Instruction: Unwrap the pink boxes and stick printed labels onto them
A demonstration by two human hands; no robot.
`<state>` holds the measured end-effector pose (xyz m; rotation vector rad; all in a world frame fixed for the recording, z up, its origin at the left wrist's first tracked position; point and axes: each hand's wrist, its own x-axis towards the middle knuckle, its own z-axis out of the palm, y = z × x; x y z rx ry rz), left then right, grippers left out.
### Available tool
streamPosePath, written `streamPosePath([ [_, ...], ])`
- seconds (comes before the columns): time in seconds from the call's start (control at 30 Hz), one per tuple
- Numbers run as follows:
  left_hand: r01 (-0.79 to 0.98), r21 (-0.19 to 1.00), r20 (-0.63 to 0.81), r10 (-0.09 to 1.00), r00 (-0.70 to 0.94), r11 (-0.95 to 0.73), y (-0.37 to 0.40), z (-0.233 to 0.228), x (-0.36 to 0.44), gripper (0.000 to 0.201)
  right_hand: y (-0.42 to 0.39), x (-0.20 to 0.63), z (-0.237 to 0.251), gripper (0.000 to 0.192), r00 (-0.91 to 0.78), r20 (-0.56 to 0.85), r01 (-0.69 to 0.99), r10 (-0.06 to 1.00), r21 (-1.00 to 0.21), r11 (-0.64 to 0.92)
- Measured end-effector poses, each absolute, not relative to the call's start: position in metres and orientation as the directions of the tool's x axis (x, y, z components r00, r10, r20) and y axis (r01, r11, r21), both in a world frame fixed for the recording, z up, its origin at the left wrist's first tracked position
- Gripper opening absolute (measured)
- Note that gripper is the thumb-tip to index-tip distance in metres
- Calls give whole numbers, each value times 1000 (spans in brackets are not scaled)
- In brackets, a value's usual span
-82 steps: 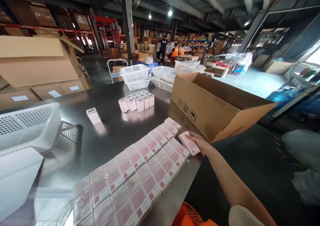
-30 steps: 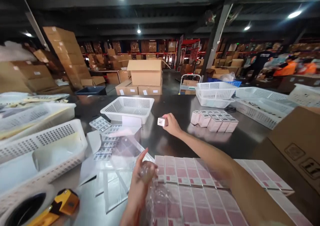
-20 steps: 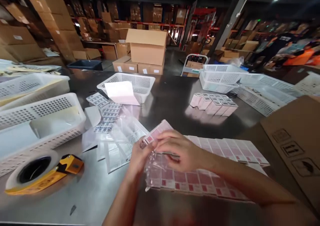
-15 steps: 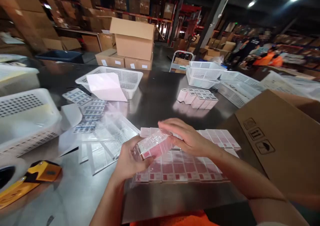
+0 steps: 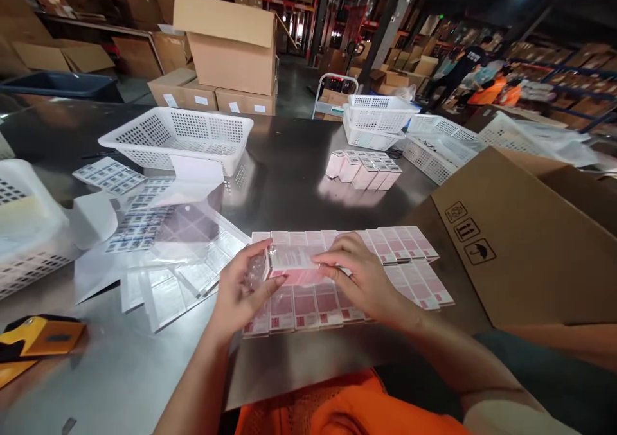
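So the left hand (image 5: 241, 290) is gripping one end of a small pink-and-white box (image 5: 292, 258), thumb in front and fingers behind, with some crinkly clear plastic bunching up at that end. The right hand (image 5: 361, 274) is pinching the other end between thumb and fingers, so the box is lying pretty much level between the two, just above a couple of rows of pink boxes (image 5: 303, 306) that are sitting side by side on a shiny dark table (image 5: 289, 191). Off to the left, flat sheets and clear bags (image 5: 212, 229) are overlapping in a messy pile, and a yellow-and-black tool (image 5: 53, 335) is poking in at the edge. Behind the pile a white basket (image 5: 207, 142) is sitting on the table. Farther back, a clump of little boxes (image 5: 366, 171) is standing near some stacked baskets (image 5: 373, 136), and a big open carton (image 5: 515, 236) is taking up the right side.
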<state>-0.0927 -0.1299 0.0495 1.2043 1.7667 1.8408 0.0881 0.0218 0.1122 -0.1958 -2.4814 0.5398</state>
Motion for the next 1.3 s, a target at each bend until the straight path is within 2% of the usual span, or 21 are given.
streamPosePath([
  [0.1,179,971,237,747,-621,-159,-127,50,-94,47,20,89,110,11,-755,602,-55,259,-452,890],
  [0.17,24,985,144,747,-649,-168,-127,50,-101,46,23,92,112,17,-765,608,-154,214,-494,856],
  [0.23,-168,964,40,735,-676,-208,-127,49,-109,45,29,95,116,27,-807,584,-284,86,-513,810],
  [0.33,-348,906,-75,715,-695,-242,-128,51,-119,43,40,101,126,34,-858,471,-463,-203,-539,703],
  [0.4,-386,899,-127,723,-679,-205,-126,52,-119,41,44,105,131,31,-885,360,-455,-295,-534,713],
  [0.43,-398,899,-149,728,-669,-182,-125,53,-118,40,43,106,133,29,-905,318,-410,-282,-477,777],
  [0.5,-402,902,-170,725,-668,-159,-120,53,-112,36,41,106,132,28,-929,322,-268,-185,-236,934],
  [0.57,-390,906,-171,701,-693,-165,-117,51,-108,34,38,105,129,31,-911,387,-147,-140,11,989],
  [0.6,-388,905,-174,683,-710,-173,-116,50,-106,33,38,103,127,32,-898,417,-119,-140,76,990],
  [0.67,-387,902,-182,644,-743,-192,-115,48,-106,33,39,100,123,33,-886,440,-103,-146,120,987],
  [0.73,-377,903,-182,612,-769,-206,-115,46,-105,35,41,97,120,24,-882,452,-88,-135,124,988],
  [0.8,-327,925,-157,590,-792,-193,-115,43,-104,37,41,93,116,13,-868,491,-21,-80,124,992],
  [0.9,-177,978,-95,507,-857,-115,-116,39,-100,36,36,86,110,6,-822,559,157,110,37,987],
  [1.0,-45,997,-21,375,-927,-56,-116,37,-94,35,31,79,103,36,-816,502,221,286,-185,958],
  [1.07,56,997,68,301,-951,-46,-116,38,-91,35,30,74,97,46,-818,436,202,374,-391,898],
  [1.2,319,947,309,162,-937,38,-117,42,-83,37,28,64,86,37,-734,275,189,620,-795,577],
  [1.3,404,911,395,108,-912,81,-118,44,-79,34,27,60,79,39,-742,113,182,661,-914,361],
])
